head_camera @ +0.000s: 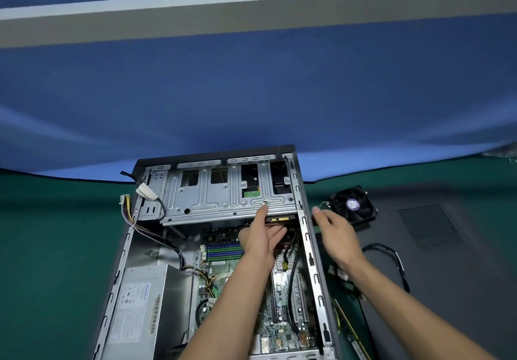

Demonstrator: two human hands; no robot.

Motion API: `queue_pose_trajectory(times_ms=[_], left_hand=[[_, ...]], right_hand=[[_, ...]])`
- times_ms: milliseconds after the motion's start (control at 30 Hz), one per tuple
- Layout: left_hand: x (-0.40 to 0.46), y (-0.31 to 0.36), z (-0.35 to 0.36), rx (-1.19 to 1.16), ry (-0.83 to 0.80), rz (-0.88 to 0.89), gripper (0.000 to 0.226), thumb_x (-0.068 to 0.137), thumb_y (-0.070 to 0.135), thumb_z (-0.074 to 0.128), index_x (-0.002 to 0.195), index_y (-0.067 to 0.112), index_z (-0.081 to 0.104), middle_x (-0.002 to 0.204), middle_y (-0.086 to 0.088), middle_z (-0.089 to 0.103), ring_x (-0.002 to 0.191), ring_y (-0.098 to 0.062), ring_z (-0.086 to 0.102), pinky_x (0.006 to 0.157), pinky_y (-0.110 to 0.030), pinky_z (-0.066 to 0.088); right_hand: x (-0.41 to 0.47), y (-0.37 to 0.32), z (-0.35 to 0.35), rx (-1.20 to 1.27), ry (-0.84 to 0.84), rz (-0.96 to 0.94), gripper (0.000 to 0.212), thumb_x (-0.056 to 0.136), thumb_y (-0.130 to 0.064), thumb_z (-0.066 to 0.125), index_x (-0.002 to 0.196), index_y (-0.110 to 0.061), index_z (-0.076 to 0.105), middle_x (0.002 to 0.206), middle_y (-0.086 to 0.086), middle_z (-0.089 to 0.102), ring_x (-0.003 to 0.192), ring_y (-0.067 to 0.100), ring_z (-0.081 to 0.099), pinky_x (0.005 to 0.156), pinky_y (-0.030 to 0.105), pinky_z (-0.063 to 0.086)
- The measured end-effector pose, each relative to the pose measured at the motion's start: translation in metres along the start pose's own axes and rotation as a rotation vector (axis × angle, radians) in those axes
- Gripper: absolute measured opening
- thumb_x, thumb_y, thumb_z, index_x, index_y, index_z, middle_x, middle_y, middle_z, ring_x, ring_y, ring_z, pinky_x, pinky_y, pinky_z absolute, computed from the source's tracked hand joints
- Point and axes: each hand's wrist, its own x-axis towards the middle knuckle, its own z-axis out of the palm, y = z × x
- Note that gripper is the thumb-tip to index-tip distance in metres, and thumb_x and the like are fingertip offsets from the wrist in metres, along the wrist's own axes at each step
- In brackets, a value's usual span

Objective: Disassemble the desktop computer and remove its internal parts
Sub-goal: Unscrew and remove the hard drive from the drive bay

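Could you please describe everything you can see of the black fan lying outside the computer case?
The black fan is a square plastic frame around dark blades, with a round purple and white hub label. It lies tilted on the dark grey side panel, right of the open case. A thin wire leaves its left corner. The right hand hovers just in front; contact is unclear.

The open grey metal desktop computer case [307, 248] lies flat on the green worktop [56, 248], its silver drive cage [223, 194], green motherboard [279, 289] and grey power supply box [145, 303] exposed inside.
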Motion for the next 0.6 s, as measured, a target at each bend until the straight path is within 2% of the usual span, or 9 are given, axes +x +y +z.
queue_pose_trajectory(times_ms=[67, 167, 233, 333, 400, 433, 467, 533, 600], left_hand=[[-0.002, -0.003, 0.005, 0.053, -0.016, -0.019, 0.044, 0.078, 0.023, 0.076, 0.109, 0.003, 0.052, 0.099, -0.021, 0.062, 0.083, -0.030, 0.068, 0.081, -0.042, 0.056], [-0.010, -0.013, 0.022, 0.137, -0.075, -0.107, 0.046, 0.080, 0.031, 0.073, 0.113, 0.005, 0.057, 0.109, -0.020, 0.065, 0.096, -0.032, 0.066, 0.074, -0.039, 0.056], [-0.012, -0.020, 0.030, 0.190, -0.080, -0.111, 0.048, 0.082, 0.036, 0.070, 0.116, 0.005, 0.058, 0.113, -0.019, 0.065, 0.104, -0.032, 0.063, 0.067, -0.035, 0.054], [-0.009, -0.020, 0.030, 0.285, -0.074, -0.096, 0.054, 0.084, 0.041, 0.066, 0.124, 0.007, 0.056, 0.122, -0.017, 0.062, 0.112, -0.031, 0.060, 0.077, -0.037, 0.055], [-0.009, -0.016, 0.028, 0.340, -0.098, -0.101, 0.057, 0.084, 0.044, 0.065, 0.127, 0.007, 0.056, 0.130, -0.015, 0.057, 0.106, -0.026, 0.063, 0.054, -0.026, 0.055], [-0.010, -0.014, 0.027, 0.359, -0.113, -0.104, 0.056, 0.083, 0.045, 0.064, 0.125, 0.008, 0.058, 0.127, -0.013, 0.060, 0.093, -0.022, 0.064, 0.044, -0.023, 0.048], [-0.010, -0.013, 0.026, 0.377, -0.124, -0.107, 0.052, 0.083, 0.046, 0.064, 0.120, 0.010, 0.060, 0.118, -0.011, 0.065, 0.084, -0.019, 0.061, 0.043, -0.022, 0.044], [-0.010, -0.012, 0.026, 0.407, -0.122, -0.112, 0.042, 0.083, 0.047, 0.064, 0.109, 0.014, 0.064, 0.093, -0.004, 0.070, 0.075, -0.015, 0.061, 0.051, -0.027, 0.045], [-0.009, -0.012, 0.025, 0.426, -0.119, -0.111, 0.038, 0.082, 0.047, 0.065, 0.104, 0.016, 0.064, 0.083, -0.001, 0.067, 0.074, -0.014, 0.061, 0.056, -0.029, 0.046]], right_hand=[[0.002, 0.008, -0.007, 0.070, 0.016, 0.040, 0.027, 0.098, -0.038, 0.044, 0.084, -0.025, 0.064, 0.086, -0.010, 0.067, 0.070, 0.002, 0.062, 0.064, 0.023, 0.045], [0.007, 0.024, -0.013, 0.115, 0.015, 0.151, 0.021, 0.094, -0.020, 0.053, 0.077, -0.020, 0.064, 0.081, 0.002, 0.070, 0.063, 0.016, 0.065, 0.066, 0.035, 0.053], [0.011, 0.036, -0.015, 0.022, 0.020, 0.196, 0.020, 0.090, -0.013, 0.055, 0.073, -0.019, 0.064, 0.076, 0.004, 0.070, 0.066, 0.021, 0.063, 0.067, 0.036, 0.051], [0.013, 0.053, -0.014, -0.228, -0.095, 0.231, 0.019, 0.089, -0.020, 0.057, 0.073, -0.014, 0.064, 0.067, 0.002, 0.064, 0.058, 0.019, 0.056, 0.064, 0.032, 0.048], [0.010, 0.059, -0.007, -0.368, -0.252, 0.263, 0.023, 0.091, -0.027, 0.058, 0.076, -0.009, 0.062, 0.065, 0.003, 0.058, 0.054, 0.017, 0.051, 0.062, 0.031, 0.048], [0.008, 0.060, -0.003, -0.439, -0.313, 0.282, 0.022, 0.091, -0.029, 0.059, 0.080, -0.010, 0.061, 0.067, 0.003, 0.057, 0.055, 0.016, 0.051, 0.062, 0.031, 0.049], [0.007, 0.060, 0.001, -0.506, -0.357, 0.291, 0.019, 0.091, -0.031, 0.060, 0.091, -0.012, 0.060, 0.072, 0.002, 0.059, 0.058, 0.016, 0.052, 0.064, 0.030, 0.050], [0.004, 0.060, 0.009, -0.591, -0.401, 0.303, 0.026, 0.091, -0.023, 0.059, 0.113, -0.014, 0.052, 0.088, 0.002, 0.063, 0.070, 0.016, 0.058, 0.067, 0.028, 0.049], [0.003, 0.061, 0.013, -0.655, -0.419, 0.304, 0.021, 0.091, -0.012, 0.054, 0.111, -0.009, 0.056, 0.103, 0.005, 0.066, 0.086, 0.019, 0.065, 0.072, 0.025, 0.049]])
